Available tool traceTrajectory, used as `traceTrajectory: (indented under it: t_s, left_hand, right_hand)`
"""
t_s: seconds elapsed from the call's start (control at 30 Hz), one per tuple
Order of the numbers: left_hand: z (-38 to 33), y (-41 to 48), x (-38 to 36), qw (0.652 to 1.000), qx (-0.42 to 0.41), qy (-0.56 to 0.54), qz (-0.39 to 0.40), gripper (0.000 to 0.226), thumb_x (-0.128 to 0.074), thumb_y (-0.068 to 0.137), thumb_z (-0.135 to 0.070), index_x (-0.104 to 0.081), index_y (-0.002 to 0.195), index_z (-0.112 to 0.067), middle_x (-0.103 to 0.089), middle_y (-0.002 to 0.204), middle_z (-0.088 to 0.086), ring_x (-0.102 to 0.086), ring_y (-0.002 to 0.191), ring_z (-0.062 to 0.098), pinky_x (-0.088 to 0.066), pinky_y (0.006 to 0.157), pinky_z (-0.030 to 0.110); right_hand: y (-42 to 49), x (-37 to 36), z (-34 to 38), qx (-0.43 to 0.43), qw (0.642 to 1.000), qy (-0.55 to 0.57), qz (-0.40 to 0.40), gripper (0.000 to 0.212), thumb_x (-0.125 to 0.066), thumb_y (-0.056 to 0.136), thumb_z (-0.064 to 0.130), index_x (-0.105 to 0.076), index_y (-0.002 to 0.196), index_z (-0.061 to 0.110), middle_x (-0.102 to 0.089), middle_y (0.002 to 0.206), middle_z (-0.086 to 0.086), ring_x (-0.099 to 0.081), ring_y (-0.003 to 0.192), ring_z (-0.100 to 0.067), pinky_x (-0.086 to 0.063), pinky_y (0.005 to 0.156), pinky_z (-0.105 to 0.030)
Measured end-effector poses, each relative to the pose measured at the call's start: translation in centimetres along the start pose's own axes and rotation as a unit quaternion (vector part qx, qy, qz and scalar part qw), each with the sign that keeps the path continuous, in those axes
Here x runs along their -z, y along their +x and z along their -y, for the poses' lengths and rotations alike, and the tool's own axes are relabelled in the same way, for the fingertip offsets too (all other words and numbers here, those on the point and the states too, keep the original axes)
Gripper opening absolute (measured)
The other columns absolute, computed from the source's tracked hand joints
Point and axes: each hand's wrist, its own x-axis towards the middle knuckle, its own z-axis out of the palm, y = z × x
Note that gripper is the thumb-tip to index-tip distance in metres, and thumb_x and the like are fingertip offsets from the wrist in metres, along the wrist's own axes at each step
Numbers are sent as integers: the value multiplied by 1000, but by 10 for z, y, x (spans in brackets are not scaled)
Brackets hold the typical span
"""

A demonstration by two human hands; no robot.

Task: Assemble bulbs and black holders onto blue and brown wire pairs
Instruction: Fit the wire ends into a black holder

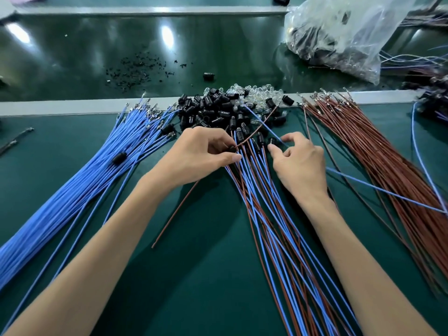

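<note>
The brown wire in the left hand lies on a slant. Its free end sits nearer the person and left of the fingers, and its far end rises beyond them to the right, over the heap of black holders. A blue wire crosses it, slanting down to the right hand and trailing out right of that hand. Under both hands the blue and brown pairs run lengthwise toward the person, with their holder ends at the fingers. Clear bulbs lie beyond the holders. Loose blue wires fan out left of the fingers and loose brown wires right.

Everything rests on a dark green worktop crossed by a metal rail. Beyond the rail, on a glossy green surface, are black crumbs and a plastic bag.

Both bare forearms reach forward. The left fingers pinch one held holder on the brown wire. The right thumb and forefinger pinch the blue wire, and the other fingers are curled.
</note>
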Motion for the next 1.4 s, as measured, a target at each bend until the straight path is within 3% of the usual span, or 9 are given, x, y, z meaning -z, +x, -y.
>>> traceTrajectory:
  t_s: [0.17,0.27,0.37,0.7,0.83,1.03,1.1,1.23,1.4]
  left_hand:
    - [1,1,2,999,0,-13,-48,9,-77,79,-25,-72,85,-21,-72,73,0,-67,69,17,-51,66,21]
    - [2,2,7,998,6,-25,-59,8,-77,78,-25,-70,83,-27,-71,73,-2,-63,61,10,-47,62,16]
    - [3,2,12,998,9,-33,-49,9,-77,79,-21,-71,86,-21,-71,73,-1,-61,58,4,-44,60,10]
    - [-7,-4,12,1000,-24,-17,7,17,-74,79,-23,-68,95,-24,-64,75,-10,-60,58,-4,-49,63,12]
    - [-9,-6,7,999,-46,-1,10,16,-71,81,-22,-70,97,-21,-69,79,-2,-66,65,2,-54,69,17]
    - [-9,-6,-8,998,-65,1,6,19,-70,84,-22,-73,102,-17,-74,81,0,-70,73,13,-55,71,28]
    - [-10,-7,-14,997,-72,9,8,19,-71,83,-21,-74,102,-19,-74,82,-1,-67,70,17,-54,69,32]
    - [-10,-6,-20,993,-111,36,0,20,-74,80,-18,-75,100,-22,-66,84,-6,-54,70,0,-41,66,14]
    - [-11,-4,-11,997,-61,-7,-51,17,-75,79,-15,-73,94,-22,-56,80,-1,-45,64,9,-37,63,15]
  right_hand:
    - [-6,-1,1,37,999,10,-29,18,-67,88,33,-55,84,20,-58,61,6,-61,74,-26,-39,68,-29]
    - [-14,0,4,87,990,78,-84,14,-68,88,27,-63,90,15,-57,63,15,-66,63,-17,-51,68,-30]
    - [-18,1,11,120,968,180,-127,16,-62,91,29,-65,96,15,-60,72,20,-67,60,-3,-54,58,-17]
    - [-12,3,7,-3,919,371,-135,18,-71,85,16,-57,83,27,-65,73,10,-67,67,-7,-55,69,-33]
    - [-10,5,9,-24,875,460,-150,34,-68,84,2,-40,88,22,-62,78,7,-65,60,-5,-50,62,-20]
    - [-11,12,13,-9,783,620,-57,39,-66,82,-5,-35,96,15,-69,74,4,-61,59,-9,-47,60,-18]
    - [-13,9,15,9,790,613,-7,31,-66,81,0,-45,99,14,-70,74,2,-61,60,-9,-48,61,-18]
    - [-19,-4,15,59,876,473,68,13,-60,93,9,-64,84,18,-69,69,6,-64,62,-7,-52,64,-19]
    - [-16,0,13,42,857,513,26,25,-51,99,18,-63,77,17,-64,63,6,-58,55,-8,-48,54,-19]
